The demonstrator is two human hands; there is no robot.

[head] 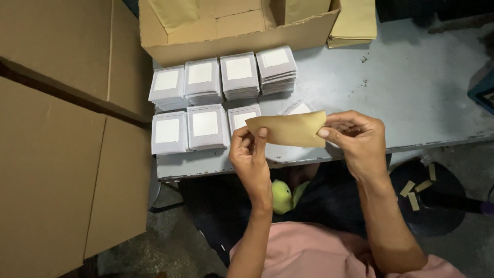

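A small brown paper envelope (289, 128) is held up over the near edge of the grey table (411, 92). My left hand (250, 154) pinches its left end with thumb and fingers. My right hand (357, 139) grips its right end. Behind the envelope, several stacks of grey-and-white square packets (222, 77) stand in two rows on the table. One loose packet (298, 108) lies partly hidden behind the envelope.
An open cardboard box (236, 31) stands at the table's back. Brown envelopes (355, 23) are piled to its right. Large flat cardboard boxes (62, 128) fill the left side. Paper strips (419, 188) lie on a dark stool at lower right.
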